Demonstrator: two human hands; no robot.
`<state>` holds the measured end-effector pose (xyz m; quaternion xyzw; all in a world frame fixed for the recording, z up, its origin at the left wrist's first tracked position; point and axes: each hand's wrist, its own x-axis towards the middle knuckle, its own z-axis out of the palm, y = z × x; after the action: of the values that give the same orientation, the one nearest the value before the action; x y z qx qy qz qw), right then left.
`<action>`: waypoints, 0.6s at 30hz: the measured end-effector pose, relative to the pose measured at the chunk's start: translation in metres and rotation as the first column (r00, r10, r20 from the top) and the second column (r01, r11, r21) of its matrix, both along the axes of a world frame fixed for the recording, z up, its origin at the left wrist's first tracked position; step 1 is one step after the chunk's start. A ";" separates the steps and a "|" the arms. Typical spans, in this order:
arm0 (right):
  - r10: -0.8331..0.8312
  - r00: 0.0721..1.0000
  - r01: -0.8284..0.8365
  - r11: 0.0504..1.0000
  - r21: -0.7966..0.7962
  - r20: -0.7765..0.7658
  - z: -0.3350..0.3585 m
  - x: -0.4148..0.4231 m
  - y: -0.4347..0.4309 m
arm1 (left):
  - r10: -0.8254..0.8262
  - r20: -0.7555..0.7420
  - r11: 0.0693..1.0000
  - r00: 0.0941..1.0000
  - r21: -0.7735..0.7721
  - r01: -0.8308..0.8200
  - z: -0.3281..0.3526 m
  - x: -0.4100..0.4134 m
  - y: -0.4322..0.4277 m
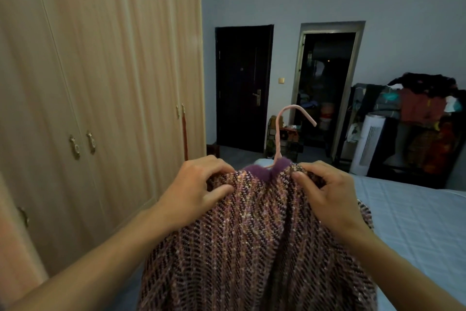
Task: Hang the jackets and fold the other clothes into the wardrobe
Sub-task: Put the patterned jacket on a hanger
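Note:
A purple and pink tweed jacket (252,240) with a plain purple collar hangs in front of me on a pink hanger (280,131), whose hook sticks up above the collar. My left hand (199,184) pinches the jacket's left shoulder. My right hand (325,192) grips the right shoulder. The hanger's arms are hidden inside the jacket. The wooden wardrobe (100,83) fills the left side, its doors closed.
A bed with a pale blue cover (408,215) lies to the right. Beyond it stand a rack piled with clothes (423,119) and a white fan heater (368,144). A dark door (242,89) and an open doorway (325,83) are in the far wall.

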<state>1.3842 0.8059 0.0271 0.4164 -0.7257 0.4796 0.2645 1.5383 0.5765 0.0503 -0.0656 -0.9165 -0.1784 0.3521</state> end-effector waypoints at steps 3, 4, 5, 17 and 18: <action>0.019 1.000 -0.019 0.999 0.026 0.011 0.001 0.005 -0.007 | 0.010 -0.101 0.999 0.995 -0.036 -0.014 -0.007 0.004 -0.002; 0.027 1.000 -0.028 0.999 0.037 0.014 0.002 0.007 -0.009 | 0.016 -0.121 0.999 0.993 -0.037 -0.020 -0.008 0.006 -0.002; 0.035 0.999 -0.035 0.998 0.047 0.016 0.002 0.009 -0.011 | 0.026 -0.135 0.999 0.990 -0.034 -0.031 -0.010 0.007 -0.003; 0.018 0.997 -0.003 0.977 0.213 -0.070 0.026 0.026 -0.017 | 0.153 -0.278 0.988 0.948 0.050 -0.145 -0.019 0.033 -0.027; -0.002 0.998 0.018 0.973 0.230 -0.070 0.028 0.026 -0.016 | 0.163 -0.290 0.986 0.943 0.070 -0.149 -0.019 0.036 -0.031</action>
<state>1.4105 0.7897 0.0548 0.4569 -0.7689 0.3761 0.2419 1.5748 0.5457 0.0309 -0.0105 -0.8515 -0.1600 0.4993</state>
